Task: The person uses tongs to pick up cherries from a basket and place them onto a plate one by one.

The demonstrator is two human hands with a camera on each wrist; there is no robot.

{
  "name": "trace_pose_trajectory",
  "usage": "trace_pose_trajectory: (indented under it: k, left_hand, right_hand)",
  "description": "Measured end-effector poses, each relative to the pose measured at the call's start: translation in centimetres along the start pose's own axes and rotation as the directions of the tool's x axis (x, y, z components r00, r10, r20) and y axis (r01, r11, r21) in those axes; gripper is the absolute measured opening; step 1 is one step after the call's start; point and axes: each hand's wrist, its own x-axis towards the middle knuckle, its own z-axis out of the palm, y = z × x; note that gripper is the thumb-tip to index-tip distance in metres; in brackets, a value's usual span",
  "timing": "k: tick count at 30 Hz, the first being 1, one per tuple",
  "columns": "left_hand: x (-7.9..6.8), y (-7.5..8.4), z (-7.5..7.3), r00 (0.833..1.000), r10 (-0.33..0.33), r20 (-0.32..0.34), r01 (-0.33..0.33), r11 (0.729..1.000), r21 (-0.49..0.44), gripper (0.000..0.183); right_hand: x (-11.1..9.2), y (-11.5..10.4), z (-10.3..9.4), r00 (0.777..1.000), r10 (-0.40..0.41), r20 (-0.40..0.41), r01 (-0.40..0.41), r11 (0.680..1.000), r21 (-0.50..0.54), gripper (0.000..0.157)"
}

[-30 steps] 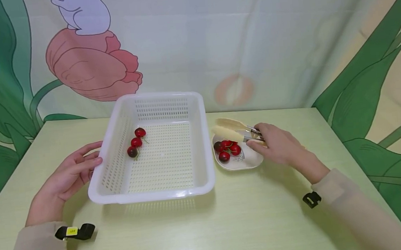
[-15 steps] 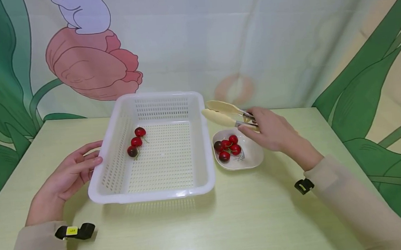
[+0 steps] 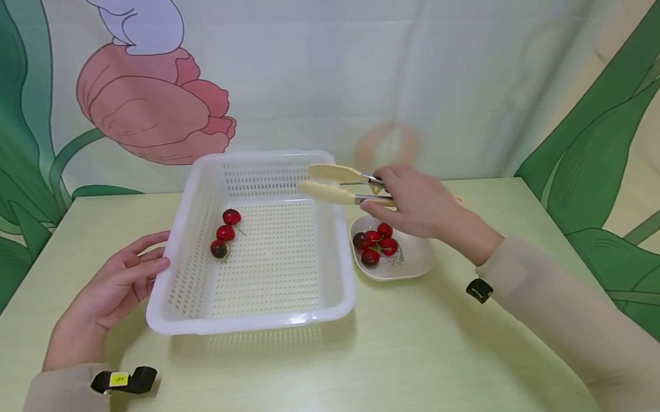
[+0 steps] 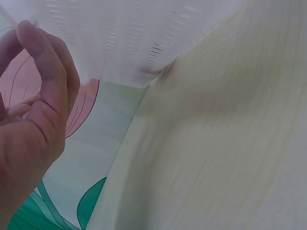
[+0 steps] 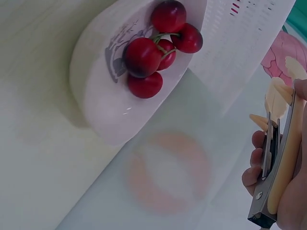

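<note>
- A pair of tongs with cream, paddle-shaped tips and metal arms hangs above the right-hand rim of the basket, its tips reaching over the far right corner with a gap between them.
- The right hand is curled round the tongs; the right wrist view shows the fingers wrapped about the metal and beige grip.
- The white plastic rectangular basket with slotted walls and a perforated floor stands to the left of the bowl.
- The left hand has its fingers relaxed and slightly bent, their tips touching the basket's left rim from outside.
- Three dark red cherries with stems lie in the basket in a slanting row near its left wall.
- A small white bowl with rounded corners and a grey-blue printed motif inside sits just beside the basket's right wall; whether the two touch cannot be told.
- Five glossy red cherries, some darker, cluster at the bowl's left side, beneath the right hand's wrist camera.
- Basket and bowl rest on a pale yellow-green surface.
- Both forearms wear beige sleeves.
- Behind hangs a pale cloth backdrop printed with a pink flower and large green leaves.
</note>
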Motion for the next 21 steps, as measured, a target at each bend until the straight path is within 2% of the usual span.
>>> trace_pose_trajectory:
  k: [5, 16, 21]
  left_hand:
    - [0.1, -0.1, 0.1, 1.000, -0.006, -0.014, 0.006, 1.000, 0.015, 0.040]
    - [0.0, -0.1, 0.2, 1.000, -0.002, -0.015, 0.002, 1.000, 0.015, 0.040]
    - [0.0, 0.0, 0.0, 1.000, -0.005, -0.018, 0.005, 1.000, 0.013, 0.040]
  right_hand:
    - [1.2, -1.0, 0.1, 0.999, -0.039, 0.020, 0.039, 0.999, -0.033, 0.059]
    - [3.4, -3.4, 0.6, 0.992, -0.080, 0.102, 0.089, 0.991, -0.098, 0.067]
    - [4.5, -4.8, 1.0, 0.986, -0.128, 0.111, 0.143, 0.979, -0.143, 0.068]
